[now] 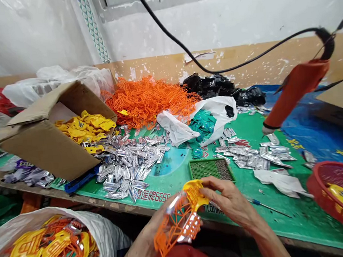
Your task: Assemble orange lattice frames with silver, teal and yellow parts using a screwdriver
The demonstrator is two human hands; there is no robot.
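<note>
My left hand (166, 209) is closed under an orange plastic lattice frame (169, 233), which hides most of its fingers. Shiny silver plastic pieces (190, 227) sit along that frame. With thumb and fingers pinched together, my right hand (226, 198) grips a yellow plastic part (195, 195) at the frame's upper end. The yellow part touches the frame; whether it is fastened there I cannot tell. Just beyond my hands lies a green tray (204, 169) of small screws.
An orange electric screwdriver (297, 92) hangs at the right. A cardboard box (48, 146) holds yellow parts. Silver pieces (126, 165), orange frames (153, 100) and black parts (210, 85) lie heaped behind. A red basket (317, 195) and a filled white sack (105, 232) flank me.
</note>
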